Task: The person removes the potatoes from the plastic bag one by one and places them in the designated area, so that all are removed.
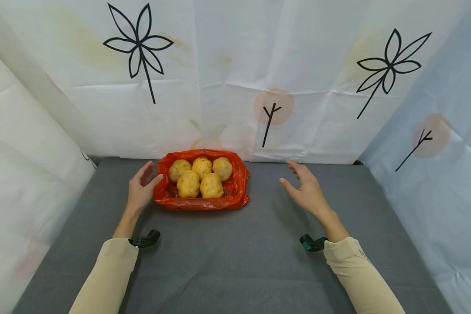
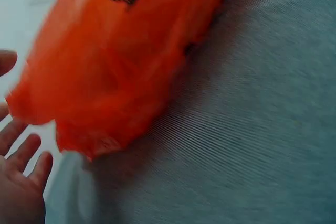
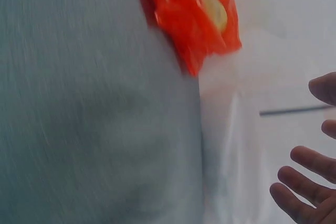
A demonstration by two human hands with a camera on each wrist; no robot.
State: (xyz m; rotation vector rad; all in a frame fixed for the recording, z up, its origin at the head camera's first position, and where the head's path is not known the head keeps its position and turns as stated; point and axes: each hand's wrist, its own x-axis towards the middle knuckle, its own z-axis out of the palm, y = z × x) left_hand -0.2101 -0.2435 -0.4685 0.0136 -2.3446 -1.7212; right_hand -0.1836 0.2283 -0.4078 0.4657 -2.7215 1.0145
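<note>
Here's the red plastic bag [image 1: 206,203], near the back edge of the counter [image 1: 227,257] and left of its middle, its mouth gaping upward around five potatoes [image 1: 188,185], three behind and two in front. The left hand [image 1: 140,189] is right at the bag's left end, fingers loosely spread, gripping nothing; whether the thumb touches the plastic, I can't tell. Over on the other side, the right hand [image 1: 308,192] hangs well apart from the bag, fingers extended, holding nothing either. Now the danger: a tug from the left alone could tip this soft bag and send potatoes rolling over its low front rim. That plastic looks thin, too; a hard pinch under such weight might tear it.
</note>
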